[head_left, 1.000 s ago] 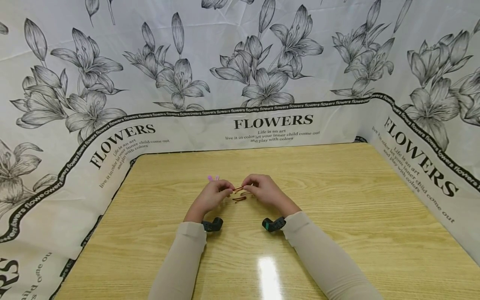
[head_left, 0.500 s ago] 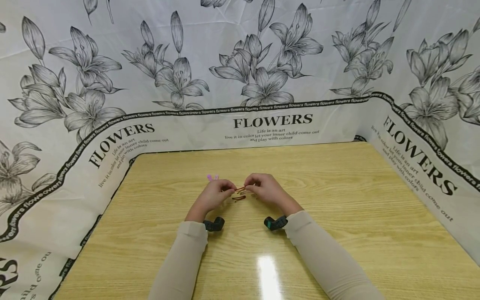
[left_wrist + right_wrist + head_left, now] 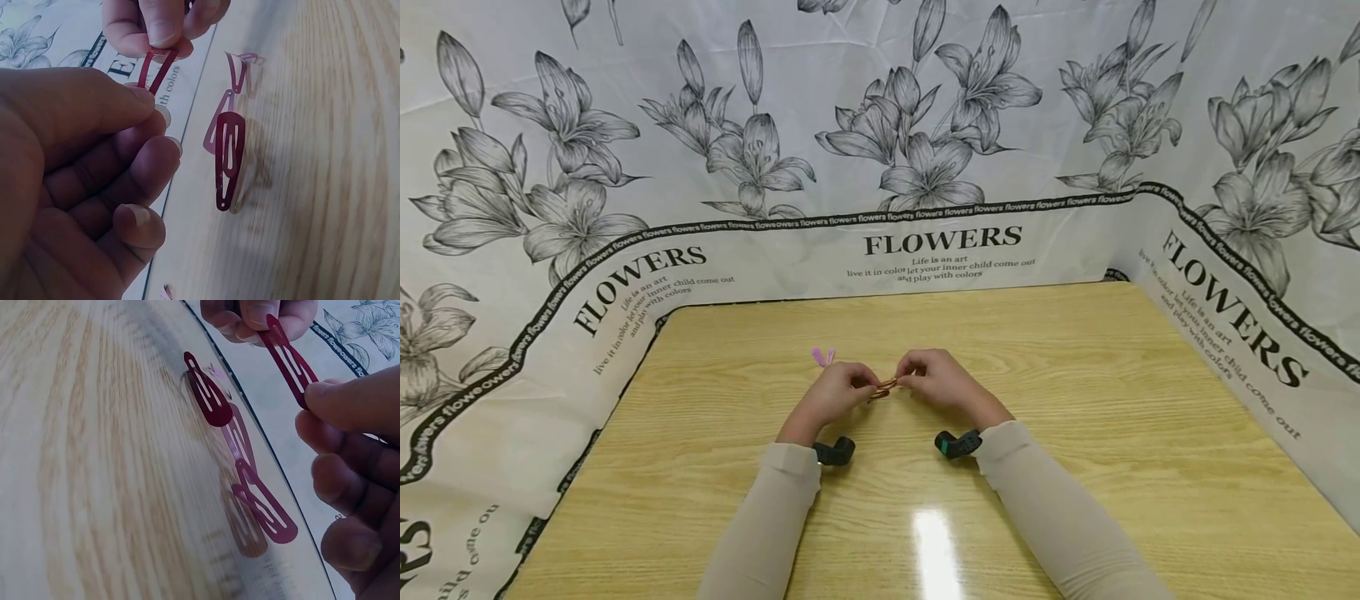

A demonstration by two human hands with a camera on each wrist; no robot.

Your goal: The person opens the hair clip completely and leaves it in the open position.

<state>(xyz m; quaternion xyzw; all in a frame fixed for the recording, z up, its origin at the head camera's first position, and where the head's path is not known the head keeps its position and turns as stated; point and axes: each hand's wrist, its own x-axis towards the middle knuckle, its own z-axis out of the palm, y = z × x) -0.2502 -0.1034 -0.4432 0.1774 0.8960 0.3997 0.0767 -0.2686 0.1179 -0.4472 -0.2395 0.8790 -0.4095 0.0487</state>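
Observation:
A dark red snap hair clip [image 3: 289, 359] spans the gap between my two hands, held above the table. My left hand [image 3: 835, 393] pinches one end between thumb and fingers, while my right hand [image 3: 938, 379] pinches the other. Below them, several more snap clips lie close together: a dark red clip [image 3: 230, 159], a mauve clip [image 3: 241, 434], a pink clip [image 3: 284, 528] and a brownish one [image 3: 245, 534]. Some overlap, and in the head view my left hand partly covers the group.
A small purple item [image 3: 818, 357], with a pale piece beside it, lies beyond my left hand. The wooden table [image 3: 1037, 350] is bordered by flower-printed cloth walls [image 3: 790, 275]. A black wrist camera [image 3: 957, 444] sits inside my right wrist.
Both hands have moved slightly to the right, still holding the red hair clip between them. My left hand now covers more of the loose clips in the head view.

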